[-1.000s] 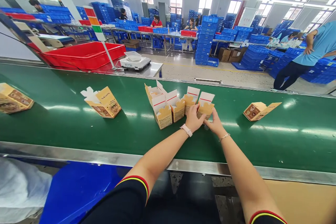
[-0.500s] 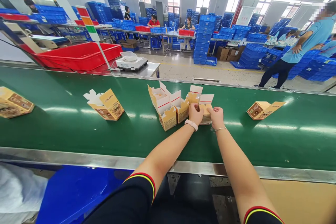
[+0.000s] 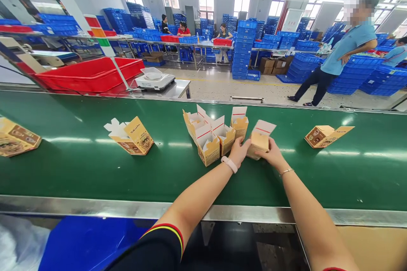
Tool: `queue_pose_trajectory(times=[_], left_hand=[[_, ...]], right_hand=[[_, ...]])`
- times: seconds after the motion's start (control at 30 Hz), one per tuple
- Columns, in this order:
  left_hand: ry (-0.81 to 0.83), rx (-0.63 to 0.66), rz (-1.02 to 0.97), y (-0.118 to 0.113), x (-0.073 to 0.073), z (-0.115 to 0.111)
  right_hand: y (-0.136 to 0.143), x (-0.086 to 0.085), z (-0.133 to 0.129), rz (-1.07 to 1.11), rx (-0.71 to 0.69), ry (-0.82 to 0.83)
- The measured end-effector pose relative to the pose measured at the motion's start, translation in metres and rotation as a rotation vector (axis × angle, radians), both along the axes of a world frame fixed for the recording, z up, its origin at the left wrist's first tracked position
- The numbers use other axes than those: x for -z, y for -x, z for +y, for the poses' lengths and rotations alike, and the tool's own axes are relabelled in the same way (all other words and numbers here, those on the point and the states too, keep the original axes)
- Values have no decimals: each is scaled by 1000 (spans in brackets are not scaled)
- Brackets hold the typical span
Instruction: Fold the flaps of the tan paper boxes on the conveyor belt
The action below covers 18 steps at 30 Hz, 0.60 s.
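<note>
A small tan paper carton (image 3: 259, 143) is between my two hands on the green belt, tilted, with a white flap bearing a red line raised behind it. My right hand (image 3: 272, 152) is closed on the carton's right side. My left hand (image 3: 239, 151) pinches its left side, the fingertips partly hidden. Just left stands a cluster of open-topped cartons: a front one (image 3: 209, 151), another (image 3: 226, 137), one at the back left (image 3: 194, 122), and one (image 3: 239, 123) behind my left hand. Their white inner flaps stand up.
More cartons lie apart on the green conveyor belt (image 3: 178, 182): one at left (image 3: 135, 137), one at far left (image 3: 19, 137), one at right (image 3: 324, 136). Beyond the belt are a red bin (image 3: 92, 78), a scale (image 3: 155, 79) and a standing person (image 3: 345, 53).
The carton in my hands has come away from the cluster, nearer and to the right, and tilted. My left hand has left the carton behind it. The standing person shifted left in view.
</note>
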<state>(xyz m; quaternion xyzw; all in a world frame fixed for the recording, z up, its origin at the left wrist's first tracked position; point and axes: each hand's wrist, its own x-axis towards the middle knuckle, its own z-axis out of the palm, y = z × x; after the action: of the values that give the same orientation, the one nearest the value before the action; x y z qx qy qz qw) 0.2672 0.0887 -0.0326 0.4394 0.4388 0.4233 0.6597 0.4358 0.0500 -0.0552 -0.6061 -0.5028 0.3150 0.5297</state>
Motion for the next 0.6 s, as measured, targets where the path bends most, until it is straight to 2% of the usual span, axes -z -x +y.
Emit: queue_pose_trajectory(times=[0.13, 0.17, 0.2, 0.23, 0.3, 0.37, 0.43, 0.5, 0.6], left_hand=[[-40, 100, 51, 18, 0, -20], [-50, 139, 66, 20, 0, -25], [-60, 174, 80, 21, 0, -30], [-70, 206, 90, 20, 0, -35], [-86, 272, 88, 19, -1, -45], [-90, 361, 63, 20, -2, -54], [-106, 445, 43, 25, -5, -60], [-168, 482, 70, 34, -7, -63], [-352, 415, 165, 46, -7, -63]], right_hand=[[-30, -6, -4, -350, 597, -21], [-29, -8, 1, -443, 689, -40], [-26, -11, 8, -522, 703, -74], [-19, -13, 19, -573, 636, -122], [-2, -18, 46, -557, 337, -222], [13, -21, 75, -360, 75, -230], [19, -24, 95, -115, -102, -181], [12, -25, 98, 43, -167, -160], [-8, -23, 66, 39, -99, -215]])
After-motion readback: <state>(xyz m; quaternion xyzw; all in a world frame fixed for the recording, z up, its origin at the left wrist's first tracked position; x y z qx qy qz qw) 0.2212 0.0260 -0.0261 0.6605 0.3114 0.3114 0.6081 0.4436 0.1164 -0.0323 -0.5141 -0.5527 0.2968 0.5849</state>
